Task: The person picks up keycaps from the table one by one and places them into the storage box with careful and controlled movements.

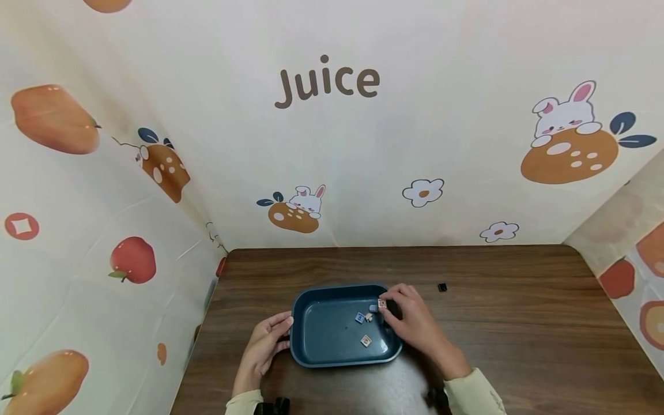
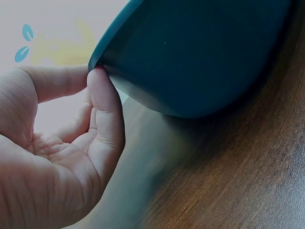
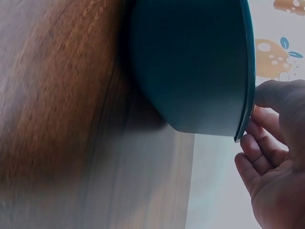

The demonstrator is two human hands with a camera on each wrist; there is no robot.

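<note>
A dark teal rectangular tray (image 1: 324, 325) lies on the wooden table. My left hand (image 1: 266, 346) pinches its left rim between thumb and fingers, seen close in the left wrist view (image 2: 71, 138). Over the tray's right end, my right hand (image 1: 412, 320) pinches a small pale square block (image 1: 382, 303) with a brownish mark between thumb and index finger. In the right wrist view the tray wall hides that block. Below it in the tray sit a blue square block (image 1: 359, 317), a cream piece (image 1: 369, 317), a light blue piece (image 1: 373, 308) and another pale square block (image 1: 366, 340).
A small black block (image 1: 442, 287) lies on the table (image 1: 519, 323) to the right of the tray. Behind the table's far edge hangs a white printed cloth (image 1: 363, 144) with fruit and rabbits. More of this cloth covers both sides.
</note>
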